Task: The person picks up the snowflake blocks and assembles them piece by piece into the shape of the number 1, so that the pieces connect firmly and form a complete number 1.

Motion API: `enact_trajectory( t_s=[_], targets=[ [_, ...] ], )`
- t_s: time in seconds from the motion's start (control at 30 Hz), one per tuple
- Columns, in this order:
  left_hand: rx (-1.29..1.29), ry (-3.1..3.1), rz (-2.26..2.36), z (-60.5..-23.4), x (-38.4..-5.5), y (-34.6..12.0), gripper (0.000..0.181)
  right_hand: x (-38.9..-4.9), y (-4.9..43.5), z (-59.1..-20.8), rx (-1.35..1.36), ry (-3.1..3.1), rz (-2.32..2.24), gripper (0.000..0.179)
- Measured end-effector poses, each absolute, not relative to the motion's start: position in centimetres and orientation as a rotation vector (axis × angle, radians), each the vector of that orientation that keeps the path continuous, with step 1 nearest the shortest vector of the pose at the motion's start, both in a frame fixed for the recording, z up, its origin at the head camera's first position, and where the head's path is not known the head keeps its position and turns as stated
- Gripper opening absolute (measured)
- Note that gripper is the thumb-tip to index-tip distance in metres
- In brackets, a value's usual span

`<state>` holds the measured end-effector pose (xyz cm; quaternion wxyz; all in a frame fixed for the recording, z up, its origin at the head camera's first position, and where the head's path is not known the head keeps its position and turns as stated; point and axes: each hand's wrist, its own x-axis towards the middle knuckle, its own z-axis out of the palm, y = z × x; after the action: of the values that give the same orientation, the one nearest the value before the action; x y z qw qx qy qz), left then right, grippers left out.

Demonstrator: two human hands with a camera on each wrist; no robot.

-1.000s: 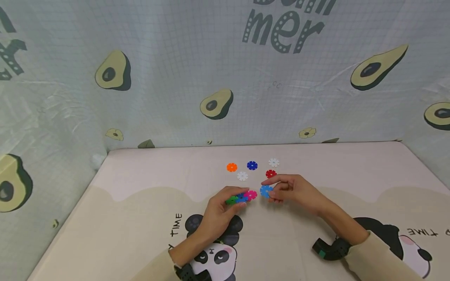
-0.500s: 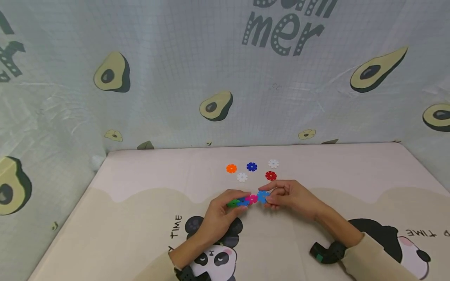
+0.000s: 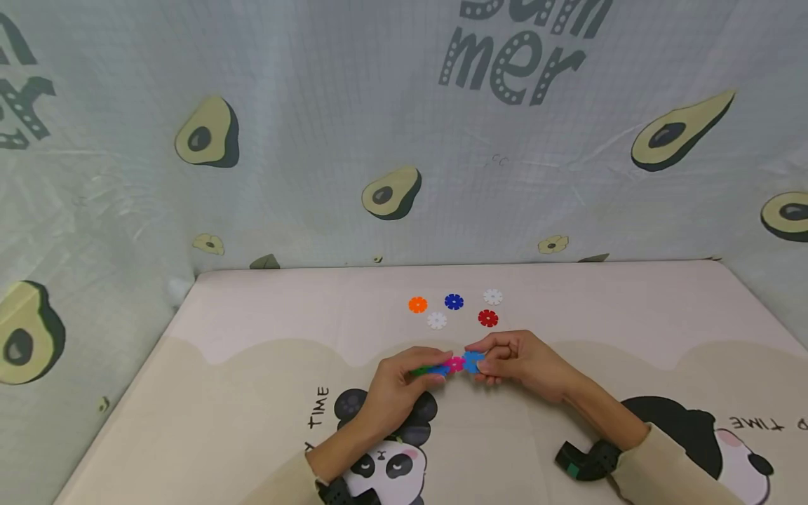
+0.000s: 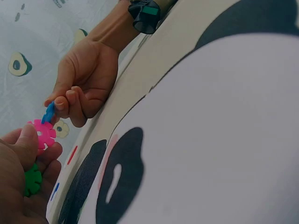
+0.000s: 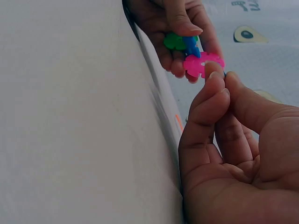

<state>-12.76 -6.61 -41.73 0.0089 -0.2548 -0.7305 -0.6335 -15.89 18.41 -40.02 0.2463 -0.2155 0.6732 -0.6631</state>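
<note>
Light-blue notched plastic disc (image 3: 472, 362): a second ago it was apart from the hot-pink notched plastic disc (image 3: 455, 364); now I see their edges meeting, with it just to the pink one's right.
Left hand (image 3: 388, 382): thumb and fingers pinch the joined row, left of the pink disc.
Right hand (image 3: 520, 361): thumb and finger pinch the light-blue disc, right of the pink disc; the hands stay apart, bridged by plastic.
Joined so far: mid-blue notched plastic disc (image 5: 190, 45) and green notched plastic disc (image 5: 175, 42), in a row running left from the pink disc.
Newest joint: under way, I judge; I cannot tell whether the slots are fully seated.
Loose pieces: five, all beyond the pink disc: orange round notched disc (image 3: 417, 304) and nearer white round notched disc (image 3: 437, 320) to its left, dark-blue round notched disc (image 3: 454, 301) straight beyond, red round notched disc (image 3: 488, 318) and farther white round notched disc (image 3: 493, 297) to its right.
Cream printed tablecloth (image 3: 252, 407): far edge well beyond the pink disc, meeting the avocado-print backdrop sheet (image 3: 303, 140).
Room: I read wide space left and right of the pink disc; beyond it, the red and nearer white discs sit closest.
</note>
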Motion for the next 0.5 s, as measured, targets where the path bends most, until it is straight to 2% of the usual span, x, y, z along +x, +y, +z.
enact_trajectory(
  t_s=[0.5],
  targets=[
    [-0.842,-2.284,-1.914,-41.64,-12.58,-6.58,0.029,-15.94,18.13,-40.73,-0.620,1.830,-1.819,0.036]
  ],
)
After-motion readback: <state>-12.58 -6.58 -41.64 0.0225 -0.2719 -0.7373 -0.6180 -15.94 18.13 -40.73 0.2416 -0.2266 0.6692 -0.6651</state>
